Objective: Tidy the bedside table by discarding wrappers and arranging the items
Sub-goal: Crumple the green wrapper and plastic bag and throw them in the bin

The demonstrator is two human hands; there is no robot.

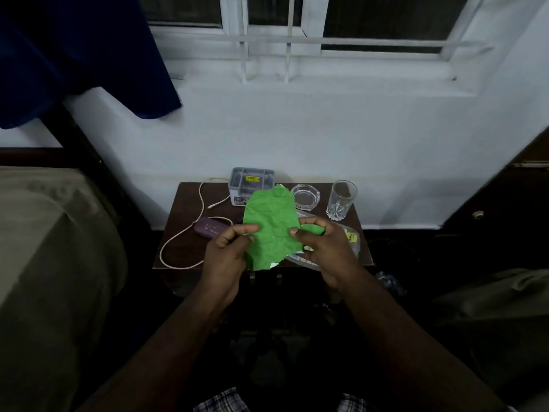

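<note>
A barred white window [312, 40] is set in the far wall, a dark blue curtain [74, 60] is hung at far left, and a bed [44, 248] is positioned at left.

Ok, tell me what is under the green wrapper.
Below the green wrapper, pinched by the left hand and right hand, lies a clear plastic packet on the bedside table. The wrapper and hands cover most of the packet.

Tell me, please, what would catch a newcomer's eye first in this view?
The crumpled bright green paper wrapper stands out, held above the dark wooden bedside table between the left hand and right hand. Behind it, at the table's right rear, stand a clear drinking glass and a clear glass ashtray.
</note>
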